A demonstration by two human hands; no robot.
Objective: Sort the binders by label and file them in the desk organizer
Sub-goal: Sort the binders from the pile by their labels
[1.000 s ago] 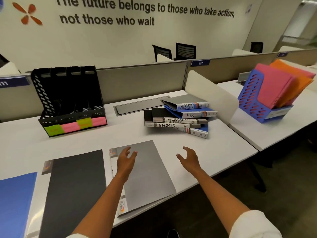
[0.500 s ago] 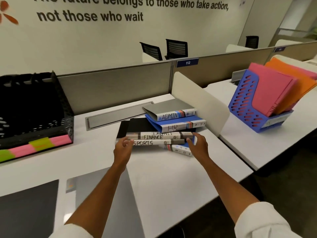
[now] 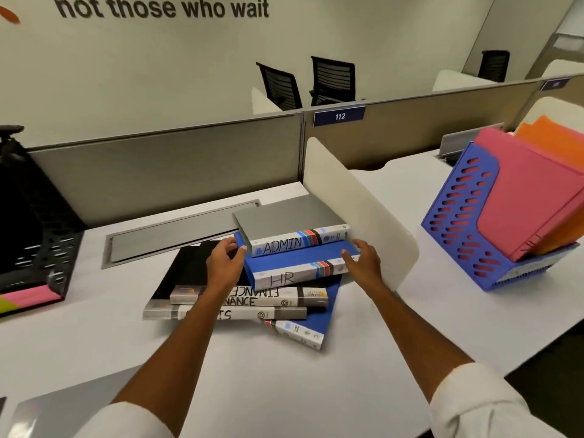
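A stack of labelled binders lies in the middle of the white desk [image 3: 316, 390]. A grey ADMIN binder [image 3: 290, 221] is on top, over a blue HR binder [image 3: 300, 263]. Below them are two black FINANCE binders [image 3: 268, 298], a SPORTS binder [image 3: 246, 313] and a blue binder [image 3: 303, 335]. My left hand [image 3: 225, 263] pinches the left front corner of the ADMIN binder, its fingers curled behind the edge. My right hand [image 3: 363, 260] rests on the HR binder's cover at the ADMIN binder's right end, fingers loosely spread. The black desk organizer [image 3: 34, 241] stands at far left, cut by the frame.
A white divider panel [image 3: 357, 222] rises just right of the stack. Beyond it a blue file rack [image 3: 458, 235] holds pink and orange folders. A grey cable tray lid [image 3: 170, 235] lies behind the stack. A grey folder [image 3: 47, 412] lies at the near left edge.
My view moved closer to the stack. Both hands rose from the SPORTS binder's ends at the bottom of the stack to the ends of the ADMIN and HR binders on top.
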